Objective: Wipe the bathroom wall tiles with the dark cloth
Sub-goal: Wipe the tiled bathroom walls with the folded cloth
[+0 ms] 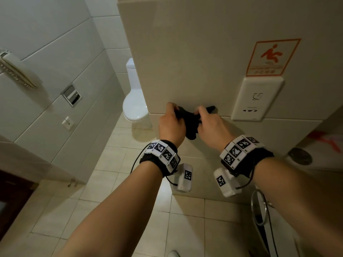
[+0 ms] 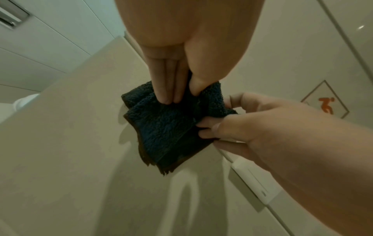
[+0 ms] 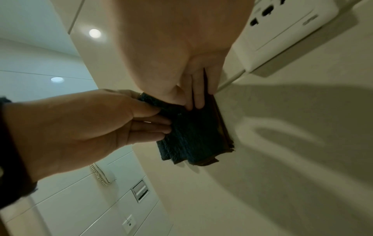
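Both hands' fingers (image 2: 167, 94) pinch the dark cloth (image 2: 171, 127); only wrist views show its folded layers.

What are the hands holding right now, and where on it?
Both grip the folded dark cloth in front of the wall tile: the left hand pinches its upper edge, the right hand its right side.
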Available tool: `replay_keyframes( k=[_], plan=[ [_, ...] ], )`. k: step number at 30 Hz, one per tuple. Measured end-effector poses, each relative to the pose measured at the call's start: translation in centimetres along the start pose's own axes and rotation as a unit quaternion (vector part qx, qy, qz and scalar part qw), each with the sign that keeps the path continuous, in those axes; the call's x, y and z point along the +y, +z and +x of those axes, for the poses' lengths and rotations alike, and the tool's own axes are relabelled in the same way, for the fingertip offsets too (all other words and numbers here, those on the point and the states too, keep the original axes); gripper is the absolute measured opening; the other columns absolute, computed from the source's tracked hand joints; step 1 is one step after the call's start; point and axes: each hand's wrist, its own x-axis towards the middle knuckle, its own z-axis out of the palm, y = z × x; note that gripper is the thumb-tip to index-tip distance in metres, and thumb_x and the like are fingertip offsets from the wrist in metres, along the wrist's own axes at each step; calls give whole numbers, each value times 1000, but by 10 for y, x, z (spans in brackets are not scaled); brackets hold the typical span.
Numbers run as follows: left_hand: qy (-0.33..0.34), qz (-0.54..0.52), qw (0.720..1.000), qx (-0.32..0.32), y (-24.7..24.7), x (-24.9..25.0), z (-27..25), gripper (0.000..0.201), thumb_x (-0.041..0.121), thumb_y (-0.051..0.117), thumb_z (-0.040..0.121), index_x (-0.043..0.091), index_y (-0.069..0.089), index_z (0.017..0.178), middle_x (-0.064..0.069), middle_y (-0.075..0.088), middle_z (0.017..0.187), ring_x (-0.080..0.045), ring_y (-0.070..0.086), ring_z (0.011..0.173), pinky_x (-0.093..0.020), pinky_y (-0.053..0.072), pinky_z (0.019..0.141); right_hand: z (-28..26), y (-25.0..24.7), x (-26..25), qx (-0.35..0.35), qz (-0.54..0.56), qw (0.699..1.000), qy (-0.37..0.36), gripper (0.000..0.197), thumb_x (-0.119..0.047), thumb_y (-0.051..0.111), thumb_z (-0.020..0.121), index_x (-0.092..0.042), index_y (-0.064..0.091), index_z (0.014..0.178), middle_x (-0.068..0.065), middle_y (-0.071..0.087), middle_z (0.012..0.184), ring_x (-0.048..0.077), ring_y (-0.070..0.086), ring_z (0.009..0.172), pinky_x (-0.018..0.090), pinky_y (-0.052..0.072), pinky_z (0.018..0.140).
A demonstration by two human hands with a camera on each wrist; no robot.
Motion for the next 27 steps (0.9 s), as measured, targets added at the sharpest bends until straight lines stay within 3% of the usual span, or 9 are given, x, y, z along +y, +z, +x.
replay_keyframes(
  k=[5, 11, 15, 20, 23, 27],
  plan=[
    [47, -4, 999, -9, 22, 13, -13, 23, 3, 51, 91, 8, 51, 113, -10, 66, 82, -31, 61, 71, -40, 48, 61, -18, -16, 16, 10, -51, 998, 17, 34, -9, 52, 88, -19, 39, 118, 12, 64, 84, 33, 61, 67, 46, 54, 56],
    [80, -24, 996, -44, 46, 32, -27, 21, 5, 50, 93, 5, 49, 115, -11, 67, 82, -26, 56, 65, -33, 40, 56, -33, -36, 31, 9, -92, 995, 49, 30, -8, 51, 89, -14, 41, 116, 12, 60, 81, 32, 56, 63, 39, 49, 52],
    [62, -36, 996, -52, 42, 25, -29, 23, 3, 50, 93, 6, 47, 116, -6, 64, 79, -24, 56, 65, -28, 38, 53, -28, -30, 25, 15, -83, 995, 42, 28, -9, 52, 88, -11, 41, 114, 12, 58, 78, 30, 55, 61, 37, 47, 49],
    [6, -34, 999, -19, 17, 4, -18, 27, 0, 49, 91, 6, 47, 117, -12, 69, 91, -23, 57, 72, -28, 37, 59, -13, -7, 2, -3, -47, 999, 13, 35, -9, 54, 88, -13, 38, 119, 16, 63, 84, 33, 60, 66, 46, 54, 57],
    [-13, -25, 1000, 10, -9, -14, -6, 28, -1, 49, 89, 7, 47, 116, -5, 64, 88, -24, 57, 74, -21, 33, 53, 1, 12, -22, -19, -19, 1000, -10, 38, -9, 55, 86, -13, 39, 120, 17, 64, 87, 35, 62, 69, 47, 54, 58],
    [-47, -5, 998, 37, -37, -34, 10, 24, 5, 50, 92, 8, 46, 116, -5, 61, 90, -24, 55, 76, -27, 34, 63, 21, 27, -54, -45, 0, 999, -12, 39, -14, 54, 86, -19, 35, 119, 13, 64, 85, 34, 62, 67, 48, 55, 59]
  ],
)
